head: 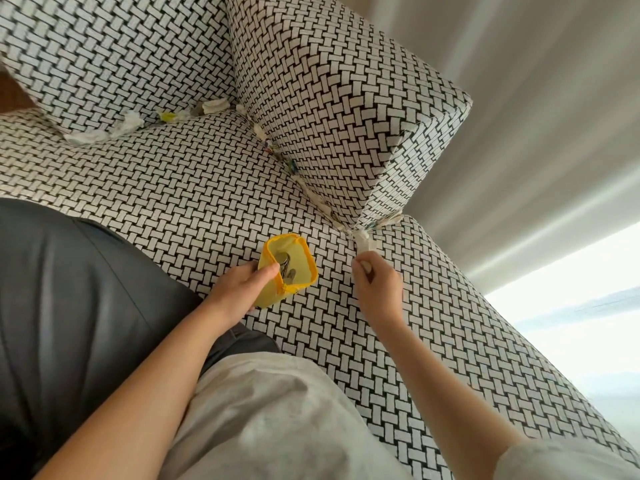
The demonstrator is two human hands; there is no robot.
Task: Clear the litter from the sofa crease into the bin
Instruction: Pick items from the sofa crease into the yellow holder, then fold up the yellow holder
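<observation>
My left hand (242, 285) grips a small yellow pouch (289, 268) that rests open on the sofa seat (194, 188), with several coins visible inside. My right hand (375, 278) pinches the lower end of a white tissue strip (362, 242) that hangs out of the crease at the front corner of the armrest (329, 98). More litter sits in the creases: white tissues (104, 131), a yellow scrap (167, 116) and another tissue (214, 105) along the back crease, and small coloured bits (292, 165) along the armrest crease. No bin is in view.
The sofa is covered in a black-and-white woven pattern. A dark grey cushion or garment (69, 299) lies at the left beside my light trousers (277, 420). Pale curtains (536, 98) hang behind the armrest, and a bright floor (571, 306) shows at right.
</observation>
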